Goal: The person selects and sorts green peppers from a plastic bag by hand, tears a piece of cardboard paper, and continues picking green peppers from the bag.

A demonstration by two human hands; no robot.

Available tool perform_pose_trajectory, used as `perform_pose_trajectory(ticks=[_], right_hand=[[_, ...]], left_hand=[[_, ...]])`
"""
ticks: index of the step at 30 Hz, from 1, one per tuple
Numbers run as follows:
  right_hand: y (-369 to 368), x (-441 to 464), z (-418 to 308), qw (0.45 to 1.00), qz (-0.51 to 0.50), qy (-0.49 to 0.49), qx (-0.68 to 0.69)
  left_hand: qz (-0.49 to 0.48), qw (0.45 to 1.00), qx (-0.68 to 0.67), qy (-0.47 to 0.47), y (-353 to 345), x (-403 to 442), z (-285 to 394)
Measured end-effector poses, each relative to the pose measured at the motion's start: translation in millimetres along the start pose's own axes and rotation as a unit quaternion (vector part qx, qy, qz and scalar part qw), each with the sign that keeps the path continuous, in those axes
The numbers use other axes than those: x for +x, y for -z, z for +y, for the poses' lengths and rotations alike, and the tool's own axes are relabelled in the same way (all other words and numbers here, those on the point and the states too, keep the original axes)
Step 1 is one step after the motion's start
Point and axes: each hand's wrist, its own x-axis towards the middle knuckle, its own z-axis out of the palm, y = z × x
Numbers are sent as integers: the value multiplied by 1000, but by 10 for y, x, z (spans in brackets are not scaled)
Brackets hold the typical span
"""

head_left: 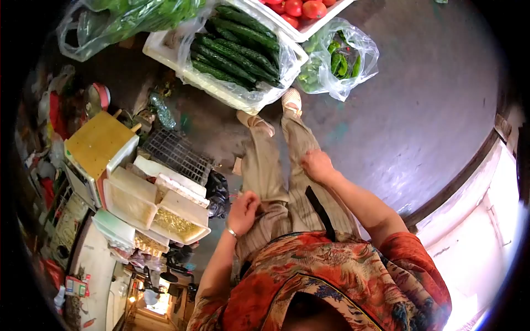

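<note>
My left hand (243, 212), with a bracelet at its wrist, is beside my left thigh with its fingers curled in. The cloth of the striped beige trousers (270, 226) creases close to those fingers. Over my right knee, my right hand (317, 164) is closed against the trouser leg. Whether either hand pinches the cloth is hidden. A dark strap (320, 212) lies across my right thigh. Beyond my shoes, a white foam box (221, 91) lined with clear plastic holds several cucumbers (237, 49).
Ahead are a box of tomatoes (294, 7), a clear bag of green peppers (343, 60) and a bag of leafy greens (132, 22). Stacked containers (130, 193), a wire rack (175, 154) and a black bag (218, 193) stand at left. A pale panel (469, 220) borders the right.
</note>
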Motion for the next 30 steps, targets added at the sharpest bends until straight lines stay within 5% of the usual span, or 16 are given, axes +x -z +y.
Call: perform_pose_trajectory(ticks=[3, 5, 11, 13, 17, 19, 23, 24, 26, 27, 29, 30], right_hand=[[40, -128, -28, 995, 57, 79, 27], [191, -251, -118, 979, 11, 71, 189], [409, -757, -230, 966, -88, 18, 243], [626, -978, -284, 906, -179, 53, 379], [624, -1360, 19, 861, -196, 45, 467], [858, -1414, 200, 777, -265, -43, 569], [970, -1352, 613, 723, -353, -142, 577], [954, -1302, 691, 723, -354, -142, 577], [881, -1162, 808, 830, -275, -70, 480], [799, -1061, 933, 832, -276, -67, 477], [574, -894, 1198, 924, -190, 41, 328], [711, -810, 1277, 924, -218, -19, 314]], left_hand=[[-91, 996, 4, -6, -36, -83, 200], [-242, 970, -4, -5, -102, -90, 272], [-324, 946, -17, -10, -121, 68, 183], [-332, 943, -7, 12, 1, 66, 287], [-388, 918, 27, 81, 285, 0, 292], [-407, 908, 11, 93, 354, -84, 148], [-421, 893, -76, 137, 246, -87, 116], [-438, 889, -31, 130, 155, -22, 191], [-452, 889, -15, 69, -169, 153, 261], [-462, 887, 3, 5, -371, 284, 307], [-455, 890, -34, 3, -816, 529, 435], [-449, 894, -11, -4, -1050, 670, 513]])
